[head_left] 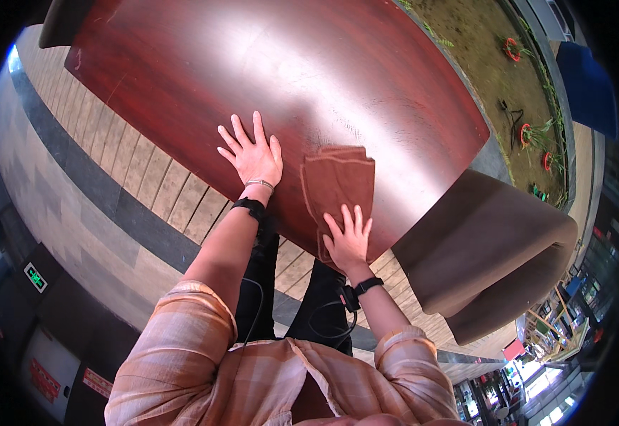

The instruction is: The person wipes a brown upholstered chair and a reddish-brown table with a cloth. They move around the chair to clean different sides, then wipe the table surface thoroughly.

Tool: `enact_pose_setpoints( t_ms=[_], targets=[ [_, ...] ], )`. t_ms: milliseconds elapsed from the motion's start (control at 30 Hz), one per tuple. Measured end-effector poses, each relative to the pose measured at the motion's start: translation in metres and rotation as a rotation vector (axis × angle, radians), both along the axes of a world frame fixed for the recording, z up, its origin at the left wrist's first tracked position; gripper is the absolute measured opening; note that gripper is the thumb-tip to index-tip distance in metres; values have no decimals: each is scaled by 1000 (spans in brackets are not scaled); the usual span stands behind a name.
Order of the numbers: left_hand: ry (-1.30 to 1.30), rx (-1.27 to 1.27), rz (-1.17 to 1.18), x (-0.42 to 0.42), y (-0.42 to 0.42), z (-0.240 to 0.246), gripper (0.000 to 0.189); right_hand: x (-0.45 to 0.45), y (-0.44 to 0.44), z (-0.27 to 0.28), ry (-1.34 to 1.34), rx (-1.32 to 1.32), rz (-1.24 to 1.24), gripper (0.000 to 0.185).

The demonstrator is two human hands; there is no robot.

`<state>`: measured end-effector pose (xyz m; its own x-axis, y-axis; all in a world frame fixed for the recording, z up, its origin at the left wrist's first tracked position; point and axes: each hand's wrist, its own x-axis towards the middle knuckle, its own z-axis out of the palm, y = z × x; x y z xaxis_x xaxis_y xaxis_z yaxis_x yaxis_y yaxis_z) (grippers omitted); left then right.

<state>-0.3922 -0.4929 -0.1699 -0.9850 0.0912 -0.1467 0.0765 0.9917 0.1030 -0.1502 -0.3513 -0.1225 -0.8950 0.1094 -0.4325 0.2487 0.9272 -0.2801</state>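
A folded brown cloth [337, 181] lies on the glossy reddish-brown wooden table [181, 96], close to its near edge. My right hand [349, 237] rests on the lower part of this cloth, palm down with fingers spread. To the left, my left hand [256, 160] is on the bare tabletop with its fingers apart, and it holds nothing. Streaky marks [349, 128] show on the wood just beyond the cloth. Each wrist wears a black strap, and a thin cable hangs below the right one.
A brown upholstered chair [474, 239] stands against the table's right end. Another dark seat [64, 24] shows at the upper left. Beyond the right edge lies a planting bed [480, 64] with red-potted plants [525, 136]. Wooden decking [144, 170] runs along the near side.
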Motion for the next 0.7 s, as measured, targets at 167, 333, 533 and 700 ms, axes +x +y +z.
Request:
enact_pose_setpoints(
  t_ms=[167, 333, 533, 700],
  targets=[
    [-42, 37, 3, -1, 0, 2, 68, -17, 22, -18, 120, 166, -272, 61],
    [-65, 68, 14, -3, 1, 4, 69, -144, 53, -41, 204, 384, -521, 67],
    [-35, 69, 10, -2, 0, 2, 67, -246, 9, -36, 286, 250, -218, 58],
    [96, 188, -87, 4, -30, -4, 60, -235, -51, -33, 378, 62, 50, 51]
  ],
)
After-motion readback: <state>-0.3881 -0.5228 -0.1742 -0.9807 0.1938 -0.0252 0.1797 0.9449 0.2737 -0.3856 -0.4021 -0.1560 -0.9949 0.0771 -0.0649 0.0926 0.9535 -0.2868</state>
